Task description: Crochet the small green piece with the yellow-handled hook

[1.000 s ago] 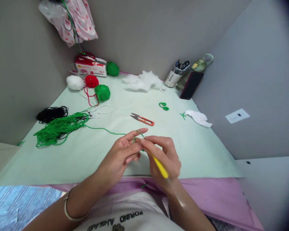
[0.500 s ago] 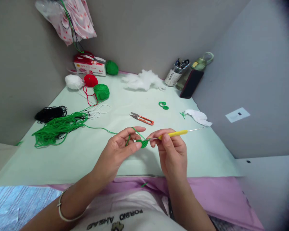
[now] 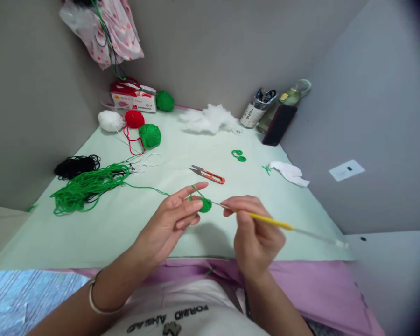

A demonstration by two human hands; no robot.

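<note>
We have the left hand pinching the small green crocheted piece between thumb and fingers, index finger extended, yarn strand running left to the green yarn heap. Our right hand is closed on the yellow-handled hook, shaft pointing at the piece's right side; can't tell if it's in a stitch. Piece sits between our hands, near side of table, orange snips just beyond.

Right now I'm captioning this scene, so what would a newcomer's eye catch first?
Probably the yellow-handled hook in the right hand, pointing toward the small green piece held in the left hand. Next come the tangled green yarn on the left and the orange-handled snips just beyond the left hand.
</note>
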